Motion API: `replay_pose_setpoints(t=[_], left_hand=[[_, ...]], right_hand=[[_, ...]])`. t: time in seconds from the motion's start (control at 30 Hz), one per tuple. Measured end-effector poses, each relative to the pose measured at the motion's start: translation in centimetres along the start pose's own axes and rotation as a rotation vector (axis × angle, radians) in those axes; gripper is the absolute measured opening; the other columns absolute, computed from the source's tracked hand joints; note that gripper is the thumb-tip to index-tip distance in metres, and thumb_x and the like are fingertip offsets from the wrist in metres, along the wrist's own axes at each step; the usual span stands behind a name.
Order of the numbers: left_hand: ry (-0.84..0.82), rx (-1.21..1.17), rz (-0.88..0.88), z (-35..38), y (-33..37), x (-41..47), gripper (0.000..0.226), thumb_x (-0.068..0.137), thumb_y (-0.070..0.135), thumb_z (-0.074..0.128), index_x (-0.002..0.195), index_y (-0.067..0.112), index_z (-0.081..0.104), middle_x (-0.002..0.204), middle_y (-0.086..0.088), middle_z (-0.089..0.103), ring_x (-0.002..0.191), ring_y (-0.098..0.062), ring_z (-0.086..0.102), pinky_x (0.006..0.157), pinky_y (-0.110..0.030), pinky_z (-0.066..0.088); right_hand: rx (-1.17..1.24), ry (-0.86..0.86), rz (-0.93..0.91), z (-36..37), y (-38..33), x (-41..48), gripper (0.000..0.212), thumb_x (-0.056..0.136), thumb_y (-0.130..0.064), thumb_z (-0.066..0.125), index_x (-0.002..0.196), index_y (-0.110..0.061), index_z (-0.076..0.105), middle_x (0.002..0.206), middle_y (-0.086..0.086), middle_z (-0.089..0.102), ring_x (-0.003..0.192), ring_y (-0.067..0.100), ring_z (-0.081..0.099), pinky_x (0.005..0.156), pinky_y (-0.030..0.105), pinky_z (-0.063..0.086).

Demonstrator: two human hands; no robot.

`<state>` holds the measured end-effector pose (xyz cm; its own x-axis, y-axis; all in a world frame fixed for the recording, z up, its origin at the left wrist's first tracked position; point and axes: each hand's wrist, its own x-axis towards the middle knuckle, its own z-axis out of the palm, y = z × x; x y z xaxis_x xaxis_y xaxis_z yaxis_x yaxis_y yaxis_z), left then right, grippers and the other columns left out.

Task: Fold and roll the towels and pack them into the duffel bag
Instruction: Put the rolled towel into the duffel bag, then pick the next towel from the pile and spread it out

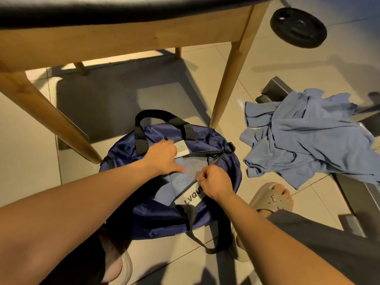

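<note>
**On the tiled floor, a bag held open at both rims**

Under the wooden table [127,36], on the pale floor [28,145], the navy duffel bag [226,177] lies between two table legs. Its long axis runs on a diagonal from near left to far right, and its zip mouth faces up. One black handle arches over the far side and the other trails toward the person.

To the right of the bag, apart from it, the loose blue towels [308,138] lie in a crumpled heap that partly covers a grey metal frame. Inside the bag's mouth a folded blue-grey towel [176,184] lies flat.

Both forearms reach forward and down from the lower corners and converge on the opening. The left hand [162,158] is knuckles up, its fingers curled over the far rim beside a white label and its thumb stretched across the towel. The right hand [216,185] is closed in a pinch on the near rim, just above a label lettered LVQU
</note>
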<state>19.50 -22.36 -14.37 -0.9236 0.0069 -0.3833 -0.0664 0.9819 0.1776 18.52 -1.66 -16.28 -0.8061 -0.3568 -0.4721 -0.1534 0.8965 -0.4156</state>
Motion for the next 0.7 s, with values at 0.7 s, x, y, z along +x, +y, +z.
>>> replay_pose_setpoints(t=[0.7], left_hand=[[0.185, -0.304, 0.082, -5.9, 11.1, 6.6, 0.018, 0.092, 0.037, 0.067, 0.085, 0.021, 0.067, 0.083, 0.002, 0.066, 0.082, -0.025, 0.062, 0.068, -0.036, 0.048]], right_hand=[[0.435, 0.574, 0.193, -12.4, 10.8, 3.2, 0.035, 0.1, -0.015, 0.052, 0.065, -0.016, 0.046, 0.058, 0.002, 0.044, 0.054, 0.02, 0.039, 0.057, 0.034, 0.036]])
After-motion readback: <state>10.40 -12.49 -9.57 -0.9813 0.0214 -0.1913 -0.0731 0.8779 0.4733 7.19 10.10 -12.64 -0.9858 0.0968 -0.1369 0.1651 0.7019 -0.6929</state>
